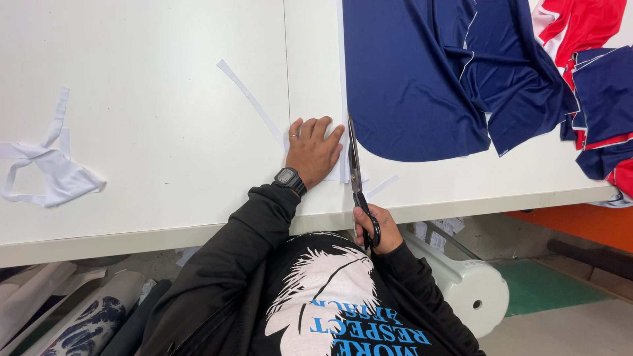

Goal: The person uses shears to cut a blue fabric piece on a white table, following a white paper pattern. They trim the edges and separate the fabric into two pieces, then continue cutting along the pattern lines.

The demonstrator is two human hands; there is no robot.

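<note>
From the head camera, looking straight down, the person stands at the near edge of a smooth white table [145, 132]. The left hand [313, 151] lies flat with its fingers spread, pressing down a small piece of white fabric [339, 168] near the table's edge; it grips nothing, only pins the piece in place. The right hand [377, 227] is closed around the black handles of a pair of long scissors [356, 175], whose metal blades point away from the body and run just beside the left hand's fingertips, along the right edge of the white piece. The blades look close together, and the cut seems to be well under way: a thin white sliver [382, 186] lies just right of the blades, a long narrow white strip [250, 99] lies at a slant beyond the left hand, and a loose bundle of white offcuts [49, 171] sits well apart on the far left. How much of the white piece is left uncut I cannot tell, since the hand covers most of it. Beyond the scissors lies a large navy cloth [409, 79] with a smooth, slightly shiny surface and a rounded cut edge, and further right are folded red and navy panels [593, 66] with thin white trim.
</note>
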